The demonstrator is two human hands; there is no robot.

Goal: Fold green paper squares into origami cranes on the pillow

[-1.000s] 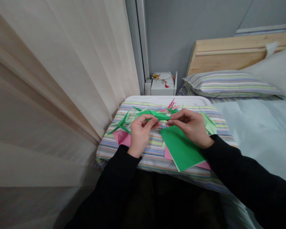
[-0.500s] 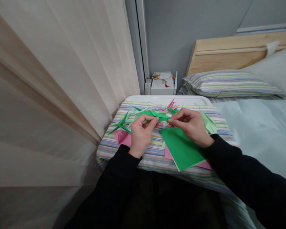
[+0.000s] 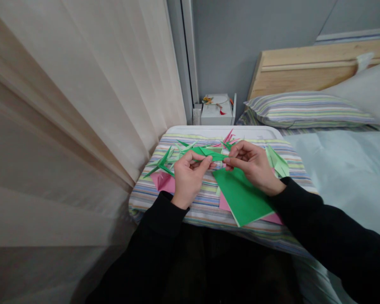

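Note:
Between my two hands is a folded green origami paper (image 3: 215, 156), narrow and pointed toward the right. My left hand (image 3: 191, 175) pinches its near edge with thumb and forefinger. The fingertips of my right hand (image 3: 251, 164) close on its right end. Under my right hand lies a flat green paper sheet (image 3: 242, 198), partly over pink paper (image 3: 224, 203). Left of my left hand, a green folded paper piece (image 3: 161, 164) with long points rests by a pink folded paper (image 3: 164, 182). Pale green folded pieces lie behind the hands, partly hidden.
A striped cloth (image 3: 202, 211) covers a small white-edged table (image 3: 256, 133). Pink folded paper (image 3: 229, 137) sits at its back, light green paper (image 3: 277, 161) at the right. A curtain (image 3: 114, 84) hangs left; a bed (image 3: 338, 164) stands right; a white cabinet (image 3: 217, 114) is beyond.
Both hands keep hold of the green origami paper and have barely moved. The right fingertips have shifted very slightly; the whole view has moved a little.

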